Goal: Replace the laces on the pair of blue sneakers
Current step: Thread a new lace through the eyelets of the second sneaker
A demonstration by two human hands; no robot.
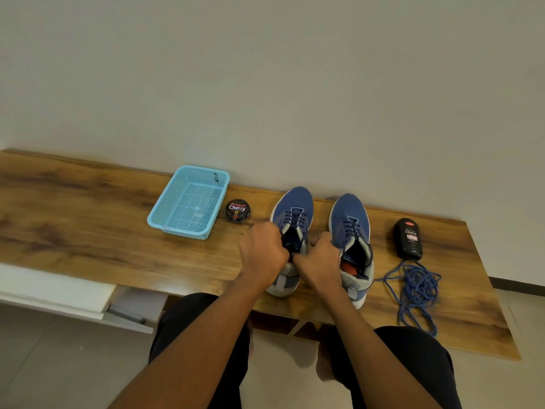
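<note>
Lower frame: two bare forearms rise from the bottom edge over dark-clad knees; their lower ends are cut off by the frame.

Centre, near edge of the long wood-grain tabletop (pixel 88 225): left hand (pixel 263 252) and right hand (pixel 319 260), both with fingers curled inward over the collar of the left-of-centre blue knit sneaker with grey heel (pixel 290 219). The fingertips are hidden behind the knuckles; they appear to be gripping the dark navy lace (pixel 295 217) at the top eyelets, though the pinch itself cannot be made out. The hands cover the shoe's opening and much of its heel.

Just beside it, right of centre: second blue knit sneaker (pixel 351 228), toe pointing away, loosely laced in dark navy, with something orange showing inside.

Lower right of the table: loose tangle of blue cord lace (pixel 418 287), partly blurred, one strand running toward the second sneaker.

Beyond the tangle: black flat bottle labelled Cherry (pixel 408 239), lying down.

Centre left, near the wall: round black polish tin labelled Cherry (pixel 237 210), and beside it a light blue perforated plastic basket (pixel 165 214) holding a small dark item too small to identify.
</note>
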